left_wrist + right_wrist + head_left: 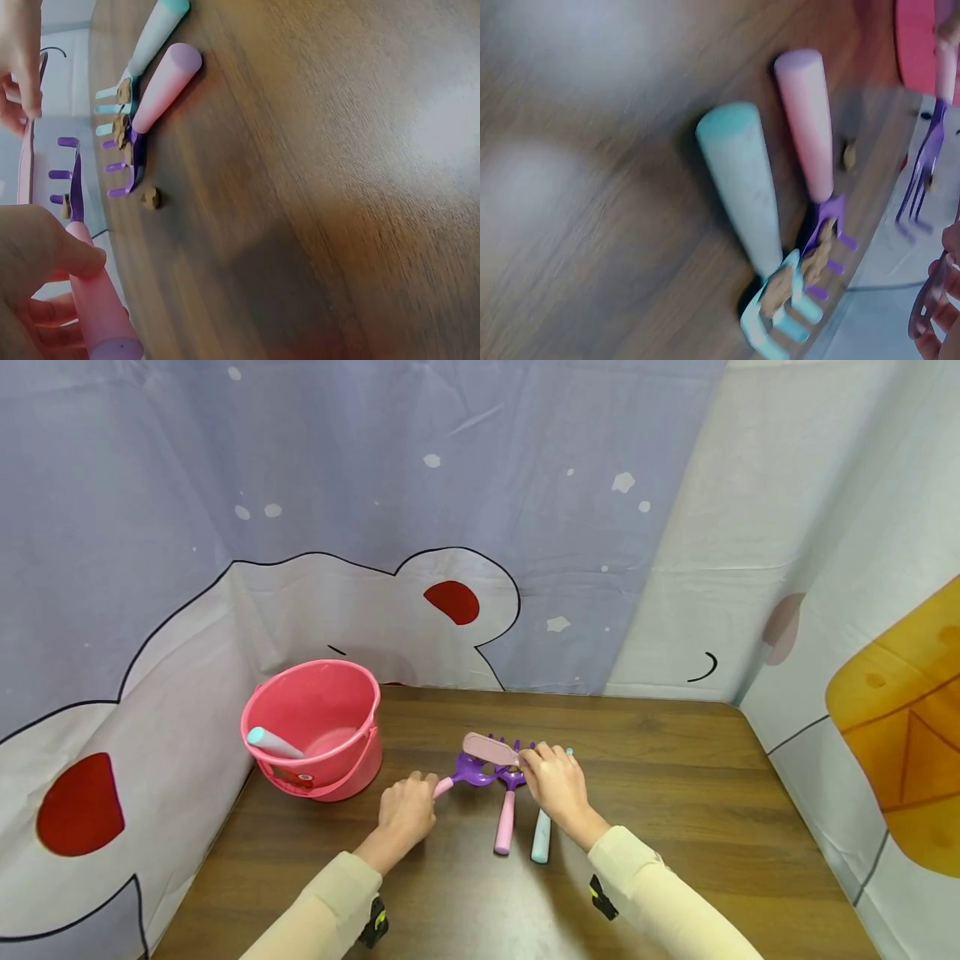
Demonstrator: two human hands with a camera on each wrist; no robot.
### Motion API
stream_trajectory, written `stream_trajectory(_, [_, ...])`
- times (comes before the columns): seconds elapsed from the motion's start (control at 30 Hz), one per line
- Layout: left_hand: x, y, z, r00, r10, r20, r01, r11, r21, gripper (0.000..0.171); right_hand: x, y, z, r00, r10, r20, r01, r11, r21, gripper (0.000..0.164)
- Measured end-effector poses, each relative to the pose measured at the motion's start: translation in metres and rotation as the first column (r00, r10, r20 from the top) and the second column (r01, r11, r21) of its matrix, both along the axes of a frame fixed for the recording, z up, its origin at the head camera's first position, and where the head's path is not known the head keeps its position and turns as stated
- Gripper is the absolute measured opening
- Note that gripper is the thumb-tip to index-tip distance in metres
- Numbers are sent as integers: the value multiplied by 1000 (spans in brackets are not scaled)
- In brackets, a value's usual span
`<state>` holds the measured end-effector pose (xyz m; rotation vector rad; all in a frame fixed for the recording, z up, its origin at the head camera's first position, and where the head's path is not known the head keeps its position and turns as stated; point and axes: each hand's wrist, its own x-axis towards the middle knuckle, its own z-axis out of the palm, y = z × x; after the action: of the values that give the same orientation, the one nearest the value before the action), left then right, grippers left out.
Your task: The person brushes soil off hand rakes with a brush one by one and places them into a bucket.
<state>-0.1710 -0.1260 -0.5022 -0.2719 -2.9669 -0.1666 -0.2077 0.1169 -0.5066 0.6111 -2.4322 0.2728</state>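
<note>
My left hand (407, 810) grips the pink handle of a small hand rake with purple tines (472, 770), raised off the table; a brown clump clings between its tines in the left wrist view. Pinched in my right hand (557, 783) is a flat, pink, paddle-shaped tool (487, 748), held over the purple tines. Its exact kind is hidden; a hole shows near its end in the right wrist view. Below lie a second purple rake with a pink handle (807, 120) and a teal rake with a pale handle (739, 187), brown clumps on both.
A pink bucket (360, 768) stands at the left on the wooden table (675, 810), with a pale-handled tool (273, 742) leaning inside. One loose brown lump (151, 198) lies beside the purple rake. Printed fabric (375, 460) hangs behind the table.
</note>
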Motion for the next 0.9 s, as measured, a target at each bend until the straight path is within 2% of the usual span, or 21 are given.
stream_trajectory(0.13, [0, 5, 0, 999, -19, -25, 19, 1000, 12, 29, 4, -14, 1, 998, 62, -7, -62, 998, 11, 20])
stream_trajectory(0.27, [1, 8, 2, 999, -32, -41, 33, 999, 17, 29, 7, -21, 1, 997, 71, -1, -71, 997, 19, 19])
stream_trajectory(0.5, [3, 7, 1, 998, -36, -42, 36, 999, 12, 31, 7, -14, -4, 999, -1, 54, 0, 1000, 24, 19])
stream_trajectory(0.9, [3, 0, -1, 999, -23, -40, 24, 1000, 15, 25, 3, 0, 0, 996, -80, 30, 78, 995, 57, 16])
